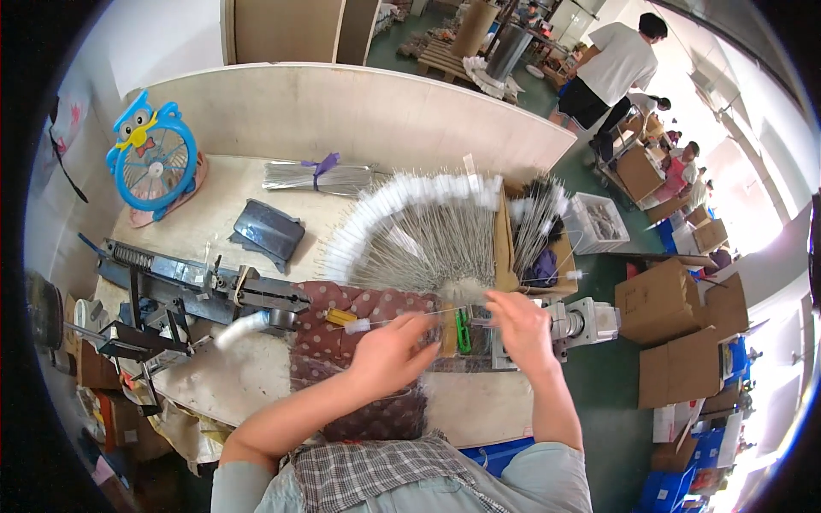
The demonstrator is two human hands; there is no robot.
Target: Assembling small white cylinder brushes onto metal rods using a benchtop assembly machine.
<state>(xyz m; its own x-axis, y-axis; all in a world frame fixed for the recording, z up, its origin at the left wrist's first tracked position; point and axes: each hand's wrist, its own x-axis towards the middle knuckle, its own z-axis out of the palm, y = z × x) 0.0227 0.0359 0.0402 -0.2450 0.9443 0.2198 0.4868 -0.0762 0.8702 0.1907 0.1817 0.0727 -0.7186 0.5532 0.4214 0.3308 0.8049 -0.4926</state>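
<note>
Pale workbench [479, 406] here, with white-tipped brushes [428, 231] fanned toward the far edge, heads outward, probably so the wire stems are easy to grab. One loose brush [357, 326] lies between them and the near edge, roughly parallel to it, head pointing left, by the left hand [395, 346]. Left fingers are half-curled, right hand's [523, 329] are bent; can't tell if either's pinching the wire.

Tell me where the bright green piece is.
In the head view, the green piece sits just right of centre, between the left hand and right hand, right of the polka-dot cloth.
</note>
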